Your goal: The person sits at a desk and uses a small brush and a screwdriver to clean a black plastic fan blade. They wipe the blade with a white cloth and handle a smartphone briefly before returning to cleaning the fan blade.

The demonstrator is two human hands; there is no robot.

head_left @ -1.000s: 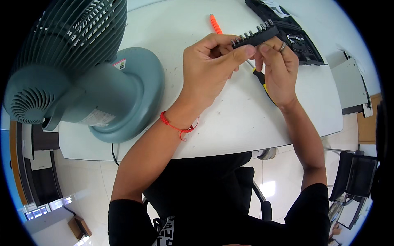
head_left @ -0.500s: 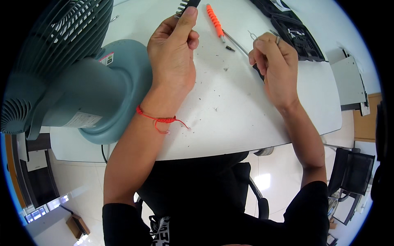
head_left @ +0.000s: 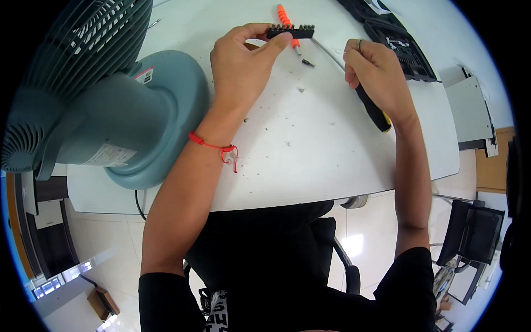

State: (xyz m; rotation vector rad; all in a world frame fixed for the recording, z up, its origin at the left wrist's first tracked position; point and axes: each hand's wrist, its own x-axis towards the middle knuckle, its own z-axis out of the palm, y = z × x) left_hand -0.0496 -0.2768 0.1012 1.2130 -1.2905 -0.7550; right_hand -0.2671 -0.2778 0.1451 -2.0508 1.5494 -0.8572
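My left hand (head_left: 243,66) grips a black bit holder (head_left: 290,32) with a row of several metal bits, held above an orange flexible shaft (head_left: 284,15) on the white table. My right hand (head_left: 373,72) has its fingers curled; what they hold, if anything, is hidden. Beneath it lies a screwdriver (head_left: 374,112) with a black and yellow handle and a long steel shaft. A small dark piece (head_left: 307,63) lies between my hands, among scattered small specks.
A large grey-green fan (head_left: 138,122) occupies the table's left side, its cord hanging over the front edge. An open black tool case (head_left: 412,58) sits at the back right. Beyond the white table (head_left: 315,166) are office chairs (head_left: 470,232) and other furniture.
My left hand first swung up-left with the bit holder, then came back rightward, turning it horizontal. My right hand moved right, then slightly up; the wire-like metal piece above it is no longer visible.
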